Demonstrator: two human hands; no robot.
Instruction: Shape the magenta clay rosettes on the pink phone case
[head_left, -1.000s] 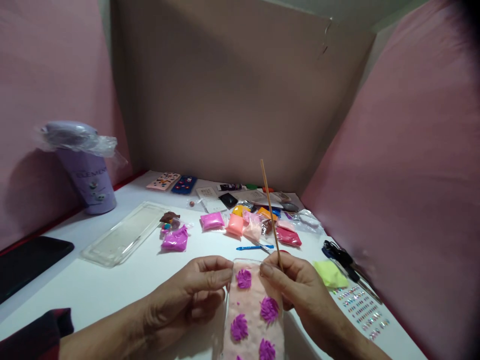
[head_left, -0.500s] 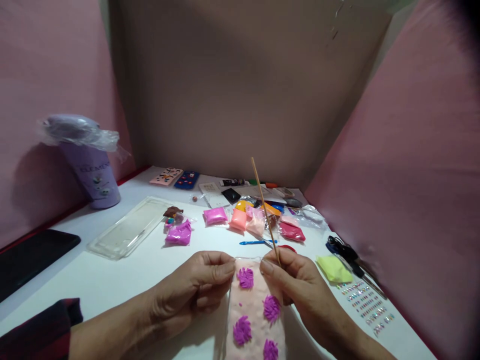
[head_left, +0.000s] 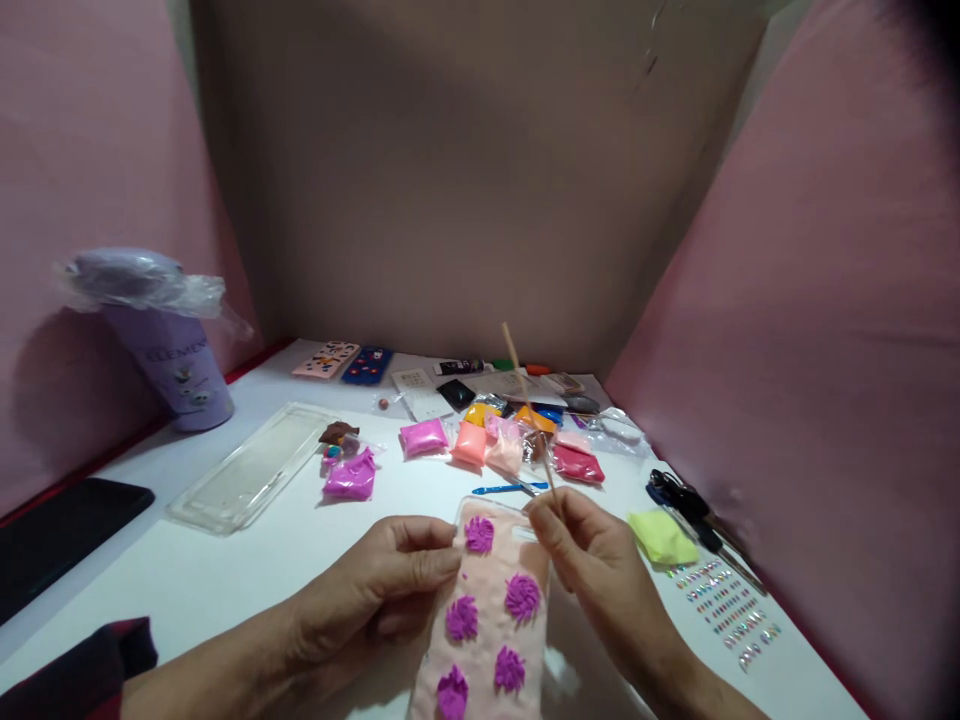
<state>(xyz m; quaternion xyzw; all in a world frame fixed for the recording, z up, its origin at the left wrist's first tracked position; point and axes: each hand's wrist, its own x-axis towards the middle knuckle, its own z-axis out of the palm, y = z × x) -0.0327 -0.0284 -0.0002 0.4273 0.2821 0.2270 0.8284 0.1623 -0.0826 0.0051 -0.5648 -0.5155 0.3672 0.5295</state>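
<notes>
A clear phone case (head_left: 486,638) covered in pale peach clay is held up at the bottom centre, tilted, its lower end out of view. Several purple clay flowers (head_left: 523,597) sit on it, plus a tiny purple speck. My left hand (head_left: 375,595) pinches the case's left edge near the top. In my right hand (head_left: 600,560) a thin wooden stick (head_left: 525,395) points upward, pinched between thumb and fingers. Those fingers also touch the case's upper right corner, beside the camera cutout. A blue clay tool (head_left: 510,488) lies just beyond the case.
Packets of coloured clay (head_left: 424,438) spread across the table's middle. On the left are an empty clear case (head_left: 251,470), a black phone (head_left: 67,535) and a purple tumbler (head_left: 176,370). Yellow clay (head_left: 664,538), rhinestone stickers (head_left: 724,605) and dark-handled tools (head_left: 697,520) lie right.
The case has tilted and risen slightly, showing more flowers and its camera cutout. My right hand has shifted off the case's right side towards the top corner, still with the stick.
</notes>
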